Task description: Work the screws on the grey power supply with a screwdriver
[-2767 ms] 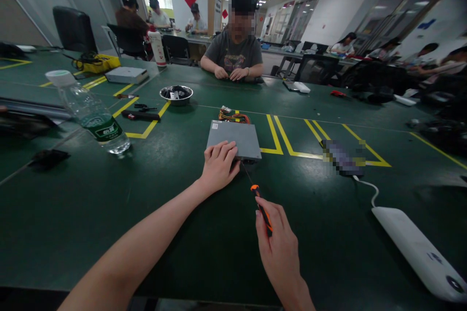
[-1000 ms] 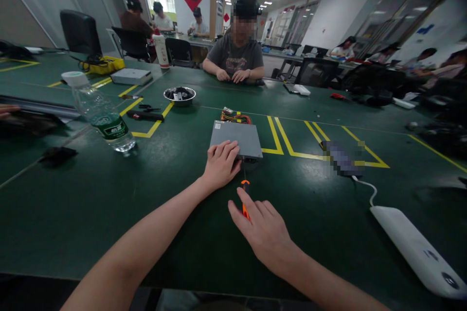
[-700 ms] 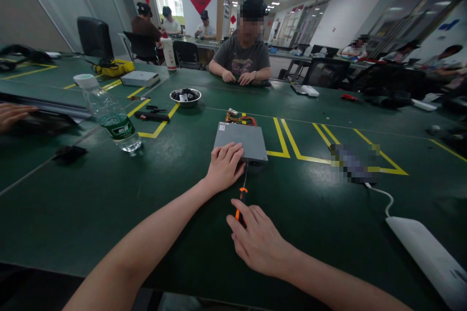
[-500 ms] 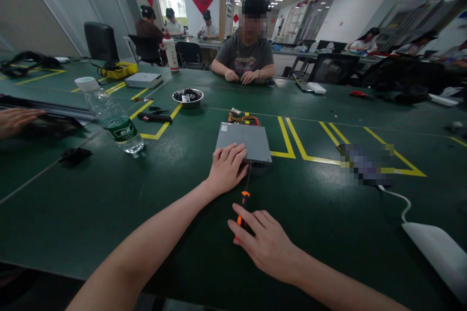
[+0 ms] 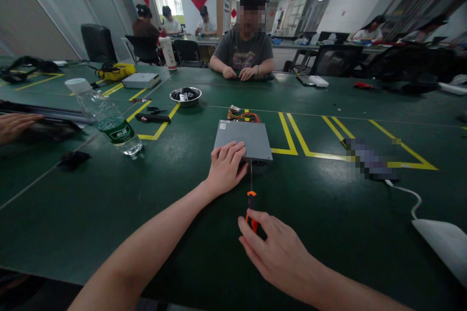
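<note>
A flat grey computer power supply [image 5: 248, 132] with a bundle of coloured wires [image 5: 242, 115] at its far side lies on the green table. My left hand [image 5: 226, 167] holds it at the near left corner, fingers over the top and thumb down at the front face. In my right hand [image 5: 275, 248] is a screwdriver [image 5: 251, 201] with an orange and black handle, gripped between thumb and fingers. Its thin shaft points away from me, up to the front face of the power supply; the tip's exact contact is hidden.
To the left stand a water bottle [image 5: 116, 126] and a metal bowl of small parts [image 5: 186, 96]. A black tool [image 5: 152, 118] lies between them. At right are a phone-like device [image 5: 370, 159] on a white cable and a white object [image 5: 443, 243]. A person [image 5: 242, 51] sits opposite; another person's hand [image 5: 16, 126] shows at left.
My right hand and the screwdriver handle have shifted slightly right, bringing the shaft closer to straight ahead. The fingers have changed position on the handle. My left hand stays on the power supply.
</note>
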Motion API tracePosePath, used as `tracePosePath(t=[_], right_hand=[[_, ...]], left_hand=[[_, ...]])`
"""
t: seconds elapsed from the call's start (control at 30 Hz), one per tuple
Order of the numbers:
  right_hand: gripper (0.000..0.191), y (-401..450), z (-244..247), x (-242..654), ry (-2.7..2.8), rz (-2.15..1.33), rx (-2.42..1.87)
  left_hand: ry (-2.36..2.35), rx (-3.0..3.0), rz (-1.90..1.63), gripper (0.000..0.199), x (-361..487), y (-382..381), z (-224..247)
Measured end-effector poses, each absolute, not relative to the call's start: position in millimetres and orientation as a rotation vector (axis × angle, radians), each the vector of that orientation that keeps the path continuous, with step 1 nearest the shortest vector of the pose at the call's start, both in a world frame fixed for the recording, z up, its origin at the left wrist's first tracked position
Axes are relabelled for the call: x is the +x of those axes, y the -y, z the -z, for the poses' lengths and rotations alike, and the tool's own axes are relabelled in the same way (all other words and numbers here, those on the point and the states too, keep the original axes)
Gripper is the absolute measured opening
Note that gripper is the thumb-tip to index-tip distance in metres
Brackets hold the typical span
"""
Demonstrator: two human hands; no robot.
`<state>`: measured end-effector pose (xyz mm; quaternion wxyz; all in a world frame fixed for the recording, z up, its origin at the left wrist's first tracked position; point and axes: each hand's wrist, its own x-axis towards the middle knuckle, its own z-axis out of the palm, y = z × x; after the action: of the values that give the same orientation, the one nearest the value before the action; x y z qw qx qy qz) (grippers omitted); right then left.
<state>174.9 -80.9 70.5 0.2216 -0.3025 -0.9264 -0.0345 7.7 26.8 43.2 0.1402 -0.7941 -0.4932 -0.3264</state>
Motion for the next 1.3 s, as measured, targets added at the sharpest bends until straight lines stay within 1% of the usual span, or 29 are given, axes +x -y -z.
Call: tracePosePath(t=[0.07,0.13,0.23,0.33,0.37,0.43,0.57,0.63,0.87,1.0,1.07,1.23,1.3], right_hand=[[0.034,83.7,-72.1,175.2,2.507,-0.025,-0.996],[0.043,84.2,-72.1,176.6,2.387,-0.230,-1.152],[0.053,80.8,-70.9,178.6,2.156,-0.718,-1.271],[0.053,75.9,-70.3,177.6,1.833,-1.342,-1.213],[0.050,74.5,-70.4,176.4,1.695,-1.490,-1.190],[0.043,71.8,-71.3,173.2,1.405,-1.660,-1.184],[0.027,66.8,-73.3,167.0,0.911,-1.806,-1.197],[0.022,64.8,-71.7,164.7,0.756,-1.841,-1.201],[0.023,63.6,-60.6,161.2,0.543,-1.866,-1.178],[0.019,61.9,-62.0,160.9,0.441,-1.954,-1.212],[0.021,60.5,-62.2,161.1,0.431,-1.990,-1.217],[0.020,58.8,-59.7,162.1,0.427,-1.951,-1.183],[0.022,58.6,-58.3,162.4,0.431,-1.936,-1.173]], left_hand=[[1.428,-2.293,0.947,0.032,8.0,-26.8,-43.5],[1.432,-2.290,0.952,0.031,8.1,-27.0,-43.6],[1.427,-2.287,0.961,0.030,8.0,-27.2,-43.3],[1.422,-2.289,0.961,0.031,7.9,-27.3,-43.2],[1.423,-2.287,0.963,0.031,8.0,-27.3,-43.2],[1.426,-2.282,0.969,0.031,8.2,-27.2,-43.2],[1.428,-2.279,0.967,0.031,8.6,-27.4,-42.9],[1.428,-2.279,0.965,0.031,8.7,-27.5,-42.6],[1.421,-2.269,0.987,0.030,9.9,-28.4,-41.1],[1.436,-2.266,1.010,0.029,11.0,-28.6,-41.0],[1.439,-2.264,1.014,0.029,11.2,-28.6,-41.2],[1.436,-2.265,0.996,0.029,11.9,-28.1,-41.4],[1.434,-2.265,0.989,0.029,12.5,-27.6,-41.2]])
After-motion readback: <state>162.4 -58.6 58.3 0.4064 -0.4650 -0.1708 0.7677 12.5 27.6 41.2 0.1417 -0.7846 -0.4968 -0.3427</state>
